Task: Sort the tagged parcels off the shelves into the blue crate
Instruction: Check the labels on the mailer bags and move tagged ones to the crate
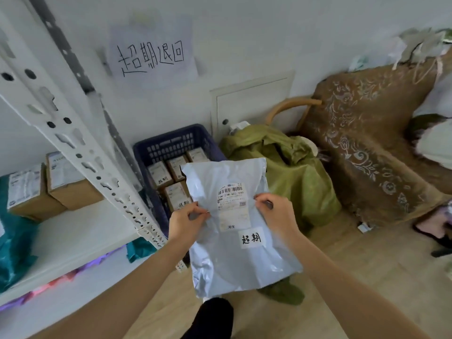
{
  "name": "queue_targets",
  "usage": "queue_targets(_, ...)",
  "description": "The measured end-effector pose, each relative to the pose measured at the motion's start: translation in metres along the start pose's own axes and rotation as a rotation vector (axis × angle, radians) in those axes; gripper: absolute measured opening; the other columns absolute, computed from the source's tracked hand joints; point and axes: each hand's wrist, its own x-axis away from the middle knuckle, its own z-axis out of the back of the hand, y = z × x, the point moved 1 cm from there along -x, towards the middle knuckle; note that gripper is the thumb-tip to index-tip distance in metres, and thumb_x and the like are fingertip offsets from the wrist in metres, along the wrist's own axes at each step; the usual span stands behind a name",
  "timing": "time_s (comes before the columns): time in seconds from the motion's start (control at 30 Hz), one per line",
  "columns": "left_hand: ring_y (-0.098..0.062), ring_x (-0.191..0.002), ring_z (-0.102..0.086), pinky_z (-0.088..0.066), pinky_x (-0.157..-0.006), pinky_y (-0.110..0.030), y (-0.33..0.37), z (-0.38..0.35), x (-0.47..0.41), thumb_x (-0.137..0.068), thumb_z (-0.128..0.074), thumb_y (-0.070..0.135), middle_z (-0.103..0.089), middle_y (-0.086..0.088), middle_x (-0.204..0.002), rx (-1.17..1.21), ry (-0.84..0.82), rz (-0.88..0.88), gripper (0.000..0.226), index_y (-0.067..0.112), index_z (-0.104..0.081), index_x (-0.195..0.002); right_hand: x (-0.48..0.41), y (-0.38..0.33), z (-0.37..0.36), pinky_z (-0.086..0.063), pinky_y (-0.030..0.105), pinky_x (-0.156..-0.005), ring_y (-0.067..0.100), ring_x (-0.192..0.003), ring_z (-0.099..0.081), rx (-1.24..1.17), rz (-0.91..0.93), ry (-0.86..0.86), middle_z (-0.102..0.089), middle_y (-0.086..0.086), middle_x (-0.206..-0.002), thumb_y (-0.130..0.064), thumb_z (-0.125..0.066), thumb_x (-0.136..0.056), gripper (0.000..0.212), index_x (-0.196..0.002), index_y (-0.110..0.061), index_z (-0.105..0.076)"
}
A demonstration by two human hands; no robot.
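I hold a grey plastic mailer parcel [234,253] in the air in front of me, its shipping label and a white handwritten tag facing up. My left hand [187,222] pinches its left edge and my right hand [275,215] pinches its right edge beside the label. Just beyond the parcel, on the floor against the wall, stands the blue crate [171,143]. Several small cardboard boxes [160,176] with handwritten tags lie inside it. The parcel hides the crate's near right part.
A white metal shelf rack [80,148] rises at the left; two cardboard boxes [66,182] and a teal bag [13,241] sit on its shelf. A green sack [293,172] lies right of the crate, a brown covered chair [367,143] beyond. A handwritten paper sign [151,57] hangs on the wall.
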Motion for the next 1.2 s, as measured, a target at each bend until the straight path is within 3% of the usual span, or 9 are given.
queue_targets(0.13,-0.008,-0.093,-0.053,-0.042,-0.079,-0.018,0.013,-0.001,-0.040,-0.082,-0.072,0.014,-0.056,0.019,-0.097,0.051,0.048,0.040,0.010,0.021,-0.069,-0.076,-0.052,-0.013,-0.003,-0.034,-0.004,-0.073,0.011,-0.086,-0.061,0.067,0.090,-0.019,-0.072,0.005,-0.100,-0.004,-0.065,-0.085,0.009,-0.091,-0.002,-0.072)
queue_targets(0.27,0.007,-0.072,-0.045,-0.035,-0.061,-0.009,0.022,0.001,-0.074,-0.084,-0.070,0.012,-0.049,0.024,-0.076,0.109,0.085,0.057,0.007,0.016,-0.068,-0.079,-0.098,-0.029,-0.013,-0.046,0.017,-0.082,0.014,-0.087,-0.063,0.068,0.138,-0.057,-0.072,0.004,-0.097,-0.005,-0.066,-0.085,0.008,-0.089,-0.005,-0.072)
queue_targets(0.4,0.008,-0.072,-0.044,-0.033,-0.059,-0.008,0.023,0.001,-0.110,-0.085,-0.069,0.011,-0.047,0.025,-0.077,0.114,0.125,0.088,0.002,0.013,-0.068,-0.084,-0.135,-0.035,-0.029,-0.050,0.029,-0.084,0.017,-0.088,-0.064,0.088,0.142,-0.083,-0.072,0.004,-0.098,-0.006,-0.065,-0.085,0.008,-0.090,-0.005,-0.071)
queue_targets(0.53,0.000,-0.074,-0.050,-0.037,-0.061,-0.014,0.018,-0.002,-0.136,-0.086,-0.068,0.015,-0.050,0.025,-0.078,0.106,0.149,0.164,0.003,0.012,-0.069,-0.087,-0.164,-0.033,-0.046,-0.045,0.019,-0.080,0.013,-0.086,-0.061,0.101,0.125,-0.129,-0.071,0.004,-0.098,-0.006,-0.066,-0.086,0.008,-0.092,-0.005,-0.071)
queue_targets(0.67,-0.004,-0.075,-0.049,-0.035,-0.074,-0.019,0.014,-0.003,-0.159,-0.087,-0.066,0.012,-0.051,0.019,-0.080,0.073,0.226,0.243,0.002,0.013,-0.067,-0.086,-0.193,-0.031,-0.070,-0.048,0.023,-0.084,0.015,-0.090,-0.063,0.078,0.104,-0.204,-0.071,0.005,-0.100,-0.006,-0.068,-0.085,0.009,-0.094,-0.005,-0.071)
queue_targets(0.8,0.003,-0.064,-0.047,-0.032,-0.054,-0.013,0.004,-0.001,-0.183,-0.087,-0.066,0.011,-0.053,0.017,-0.072,0.065,0.304,0.293,0.010,0.015,-0.066,-0.077,-0.224,-0.031,-0.098,-0.050,0.029,-0.089,0.016,-0.093,-0.063,0.063,0.091,-0.281,-0.070,0.004,-0.102,-0.008,-0.067,-0.086,0.009,-0.093,-0.009,-0.071)
queue_targets(0.93,0.004,-0.064,-0.042,-0.031,-0.055,-0.012,-0.009,-0.002,-0.207,-0.087,-0.063,0.006,-0.045,0.021,-0.068,0.060,0.359,0.361,0.007,0.007,-0.067,-0.081,-0.252,-0.033,-0.123,-0.048,0.019,-0.082,0.014,-0.093,-0.059,0.024,0.075,-0.372,-0.065,0.001,-0.100,-0.006,-0.066,-0.086,0.007,-0.083,-0.012,-0.066)
queue_targets(1.03,-0.008,-0.069,-0.055,-0.041,-0.060,-0.018,-0.019,-0.003,-0.228,-0.085,-0.065,0.010,-0.057,0.014,-0.073,0.027,0.382,0.430,0.014,0.019,-0.064,-0.074,-0.278,-0.028,-0.144,-0.041,0.022,-0.097,0.017,-0.108,-0.057,0.099,0.143,-0.449,-0.063,0.004,-0.117,-0.011,-0.065,-0.088,0.005,-0.083,-0.012,-0.066)
queue_targets(1.2,-0.015,-0.076,-0.061,-0.048,-0.064,-0.023,-0.043,-0.008,-0.272,-0.084,-0.065,0.010,-0.064,0.008,-0.078,-0.024,0.409,0.488,0.016,0.022,-0.062,-0.074,-0.322,-0.008,-0.182,-0.034,0.025,-0.104,0.024,-0.124,-0.051,0.166,0.234,-0.533,-0.057,0.010,-0.132,-0.010,-0.065,-0.088,0.003,-0.088,-0.007,-0.067)
